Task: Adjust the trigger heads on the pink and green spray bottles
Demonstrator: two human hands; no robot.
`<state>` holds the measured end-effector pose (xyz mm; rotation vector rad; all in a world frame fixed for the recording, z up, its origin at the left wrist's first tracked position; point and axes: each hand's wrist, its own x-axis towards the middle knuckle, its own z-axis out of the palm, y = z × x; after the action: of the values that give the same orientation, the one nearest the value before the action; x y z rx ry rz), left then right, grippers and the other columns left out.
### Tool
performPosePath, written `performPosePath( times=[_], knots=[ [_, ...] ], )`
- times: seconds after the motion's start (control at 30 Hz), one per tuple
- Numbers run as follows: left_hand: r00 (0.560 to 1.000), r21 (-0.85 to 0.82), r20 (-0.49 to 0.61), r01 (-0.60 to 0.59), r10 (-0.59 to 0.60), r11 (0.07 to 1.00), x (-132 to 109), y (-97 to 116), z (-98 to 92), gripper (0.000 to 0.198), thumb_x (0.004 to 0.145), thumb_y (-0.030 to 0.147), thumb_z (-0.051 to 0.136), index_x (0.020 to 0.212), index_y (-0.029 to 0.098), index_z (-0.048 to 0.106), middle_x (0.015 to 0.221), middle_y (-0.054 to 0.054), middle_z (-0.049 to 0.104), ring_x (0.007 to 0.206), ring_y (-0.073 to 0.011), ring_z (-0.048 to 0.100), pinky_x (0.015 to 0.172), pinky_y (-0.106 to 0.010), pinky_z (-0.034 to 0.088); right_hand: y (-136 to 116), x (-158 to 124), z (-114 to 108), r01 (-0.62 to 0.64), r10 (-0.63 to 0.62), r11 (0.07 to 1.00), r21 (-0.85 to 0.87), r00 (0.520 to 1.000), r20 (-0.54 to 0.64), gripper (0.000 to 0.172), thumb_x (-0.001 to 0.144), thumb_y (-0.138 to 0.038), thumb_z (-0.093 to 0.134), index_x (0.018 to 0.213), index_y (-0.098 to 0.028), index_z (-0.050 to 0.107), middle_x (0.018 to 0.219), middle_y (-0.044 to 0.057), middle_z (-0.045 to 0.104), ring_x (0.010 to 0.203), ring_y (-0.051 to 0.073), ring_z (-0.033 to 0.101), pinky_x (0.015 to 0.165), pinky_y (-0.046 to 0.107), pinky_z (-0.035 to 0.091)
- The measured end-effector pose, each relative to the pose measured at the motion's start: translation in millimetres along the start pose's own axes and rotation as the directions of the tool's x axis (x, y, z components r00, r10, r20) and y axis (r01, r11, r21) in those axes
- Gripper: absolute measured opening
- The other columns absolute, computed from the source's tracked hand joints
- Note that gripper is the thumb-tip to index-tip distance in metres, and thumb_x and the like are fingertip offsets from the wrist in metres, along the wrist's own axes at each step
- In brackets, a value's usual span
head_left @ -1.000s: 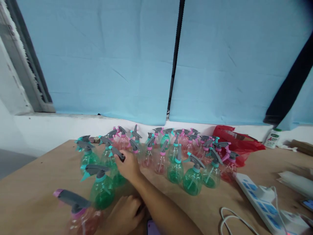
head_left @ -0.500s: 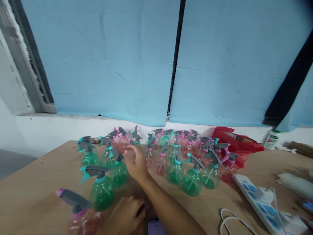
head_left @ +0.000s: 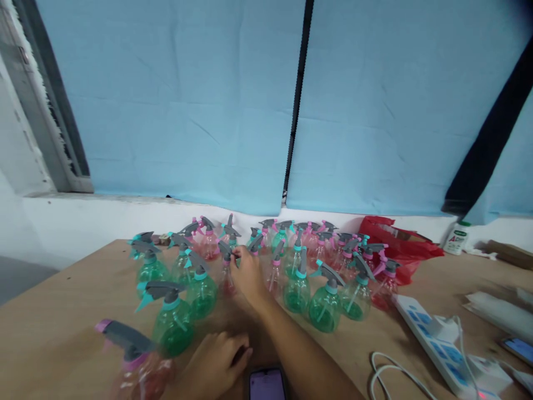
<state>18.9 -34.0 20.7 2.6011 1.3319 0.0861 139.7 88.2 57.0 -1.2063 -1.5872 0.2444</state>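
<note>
My right hand (head_left: 249,273) reaches in among the spray bottles. Its fingertips are closed at the grey trigger head of a clear pink spray bottle (head_left: 227,282), which stands upright on the table; the hand hides part of that bottle's right side. Nearest on its left is a green spray bottle (head_left: 202,297) with a turquoise collar. My left hand (head_left: 219,361) rests low at the front with fingers curled, and nothing shows in it. Beside it stand another green spray bottle (head_left: 174,328) and, nearer me, a pink spray bottle (head_left: 145,375).
Several more pink and green spray bottles, among them a green one (head_left: 327,308), crowd the table (head_left: 79,316). A phone (head_left: 266,383) lies below my right forearm. Rightward are a power strip (head_left: 431,339) with white cables, a red plastic bag (head_left: 400,244) and a white bottle (head_left: 457,239).
My right hand has shifted right, and its fingertips now meet the pink bottle's head, which it had partly covered. My left hand has stayed put. The view has turned slightly.
</note>
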Motion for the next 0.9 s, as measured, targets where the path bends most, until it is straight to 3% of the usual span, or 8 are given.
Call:
performPosePath(
  times=[0.2,0.4,0.5,0.63,0.9],
  knots=[
    [1.000,-0.004,-0.012,-0.002,0.002,1.000,-3,4,-4.2,0.035,0.105,0.042,0.041,0.090,0.025,0.067,0.080,-0.004,0.074,0.077,-0.0237,0.070,0.065,-0.031,0.039,2,-11,-26,0.079,-0.078,0.993,-0.089,0.997,0.009,0.025,0.094,-0.022,0.057,0.115,-0.024,0.070,0.104,0.007,0.077,0.090,0.023,0.070,0.081,0.031,0.050],
    [0.999,-0.022,-0.022,-0.034,0.034,0.999,-2,2,-1.5,0.035,0.105,0.040,0.041,0.089,0.025,0.067,0.080,-0.004,0.073,0.076,-0.0230,0.070,0.064,-0.031,0.038,22,-27,-46,0.166,-0.172,0.984,-0.067,0.980,-0.101,0.020,0.092,-0.020,0.055,0.104,-0.022,0.071,0.099,0.007,0.076,0.091,0.023,0.070,0.084,0.032,0.050],
    [0.999,-0.006,-0.021,-0.034,0.034,0.999,-1,1,-0.9,0.033,0.105,0.039,0.042,0.089,0.025,0.068,0.081,-0.003,0.074,0.077,-0.0231,0.070,0.063,-0.030,0.036,34,-35,-51,0.204,-0.203,0.979,-0.010,0.964,-0.173,0.020,0.092,-0.020,0.053,0.101,-0.020,0.071,0.091,0.006,0.074,0.083,0.021,0.068,0.079,0.030,0.049],
    [1.000,0.000,-0.015,-0.023,0.023,1.000,-1,2,-4.1,0.033,0.105,0.038,0.042,0.088,0.025,0.067,0.082,-0.003,0.074,0.078,-0.0236,0.070,0.062,-0.031,0.035,39,-42,-55,0.087,-0.051,0.989,0.122,0.960,-0.274,0.019,0.089,-0.022,0.054,0.099,-0.020,0.070,0.081,0.003,0.069,0.069,0.018,0.060,0.068,0.029,0.046],
    [0.999,-0.019,-0.040,-0.022,0.022,1.000,-3,2,-2.6,0.034,0.105,0.040,0.042,0.088,0.024,0.068,0.083,-0.004,0.075,0.079,-0.0233,0.071,0.066,-0.030,0.041,54,-46,-47,-0.060,0.221,0.899,0.433,0.917,-0.331,0.021,0.090,-0.030,0.054,0.097,-0.018,0.070,0.087,0.005,0.069,0.076,0.019,0.063,0.071,0.029,0.049]
  ],
)
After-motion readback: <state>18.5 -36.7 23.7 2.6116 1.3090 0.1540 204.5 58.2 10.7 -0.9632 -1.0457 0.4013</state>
